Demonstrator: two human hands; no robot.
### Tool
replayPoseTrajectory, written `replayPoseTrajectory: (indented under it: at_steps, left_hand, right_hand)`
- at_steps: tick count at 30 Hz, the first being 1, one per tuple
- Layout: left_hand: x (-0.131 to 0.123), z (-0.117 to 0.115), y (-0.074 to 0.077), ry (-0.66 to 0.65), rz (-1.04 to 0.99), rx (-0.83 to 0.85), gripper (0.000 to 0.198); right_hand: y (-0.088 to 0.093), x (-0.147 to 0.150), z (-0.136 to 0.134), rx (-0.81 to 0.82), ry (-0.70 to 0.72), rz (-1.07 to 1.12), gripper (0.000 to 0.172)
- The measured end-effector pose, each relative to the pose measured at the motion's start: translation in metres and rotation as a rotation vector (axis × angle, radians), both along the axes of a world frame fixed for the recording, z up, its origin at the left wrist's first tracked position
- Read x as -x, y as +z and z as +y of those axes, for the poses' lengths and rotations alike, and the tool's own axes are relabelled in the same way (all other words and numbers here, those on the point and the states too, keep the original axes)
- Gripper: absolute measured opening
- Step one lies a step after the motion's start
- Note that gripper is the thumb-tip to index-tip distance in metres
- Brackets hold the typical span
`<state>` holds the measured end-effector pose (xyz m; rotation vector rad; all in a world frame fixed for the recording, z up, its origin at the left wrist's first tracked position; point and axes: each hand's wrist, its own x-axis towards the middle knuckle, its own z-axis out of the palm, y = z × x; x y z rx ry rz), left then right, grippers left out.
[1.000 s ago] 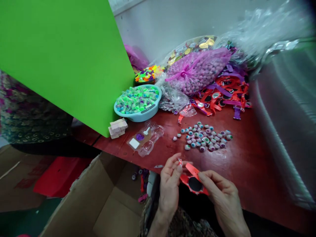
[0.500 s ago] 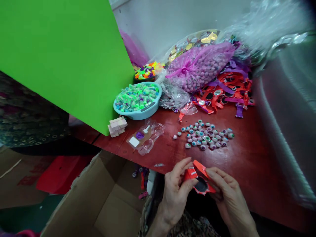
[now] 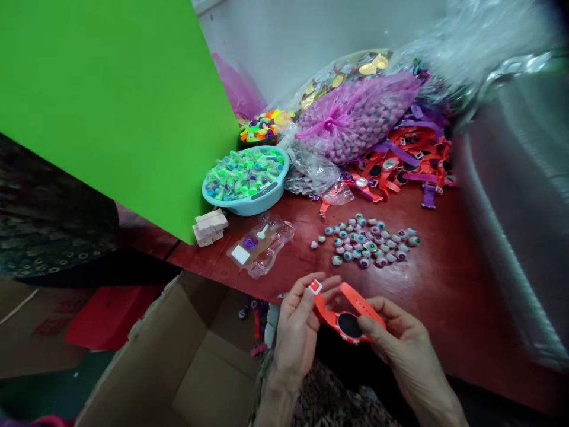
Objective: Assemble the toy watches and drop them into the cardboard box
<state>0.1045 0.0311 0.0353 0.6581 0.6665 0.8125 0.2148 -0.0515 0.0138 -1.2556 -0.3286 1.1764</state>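
Observation:
Both my hands hold an orange toy watch strap with a round black centre, just over the near edge of the dark red table. My left hand pinches the strap's buckle end between thumb and fingers. My right hand grips the round part and the other strap end. Beyond them lies a cluster of small round watch faces on the table.
A blue bowl of green pieces, a purple net bag, a heap of orange and purple straps, a clear blister tray and small pink blocks. An open cardboard box stands below left. Green panel at left.
The strap, folded between my hands half a second ago, is now spread out, with my left hand holding the buckle end out to the left.

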Motion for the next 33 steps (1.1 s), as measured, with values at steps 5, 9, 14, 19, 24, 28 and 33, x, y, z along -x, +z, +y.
replayPoseTrajectory:
  at_steps: [5, 9, 14, 19, 24, 28, 33]
  left_hand:
    - [0.0, -0.003, 0.0, -0.018, -0.003, 0.055, 0.018]
    - [-0.002, -0.01, -0.002, -0.027, 0.064, 0.004, 0.02]
    - [-0.006, -0.014, -0.008, 0.103, 0.17, -0.028, 0.023]
    - [-0.009, -0.014, -0.008, 0.165, 0.191, -0.006, 0.024]
    - [-0.008, -0.017, -0.01, 0.153, 0.195, 0.018, 0.02]
    - [-0.007, -0.019, -0.014, 0.108, 0.183, -0.002, 0.016]
    - [-0.005, -0.011, -0.016, 0.028, 0.144, -0.02, 0.013]
  right_hand:
    - [0.004, 0.012, 0.004, 0.029, -0.051, -0.405, 0.022]
    - [0.007, 0.016, 0.011, -0.013, -0.141, -0.6, 0.021]
    - [0.004, 0.012, 0.011, 0.008, -0.025, -0.621, 0.026]
    - [-0.003, 0.012, 0.003, 0.056, 0.18, -0.726, 0.03]
    - [-0.004, 0.016, 0.001, 0.089, 0.205, -0.831, 0.032]
    - [-0.004, 0.016, 0.002, 0.12, 0.212, -0.824, 0.033]
    - [-0.002, 0.013, 0.008, 0.138, 0.171, -0.82, 0.031]
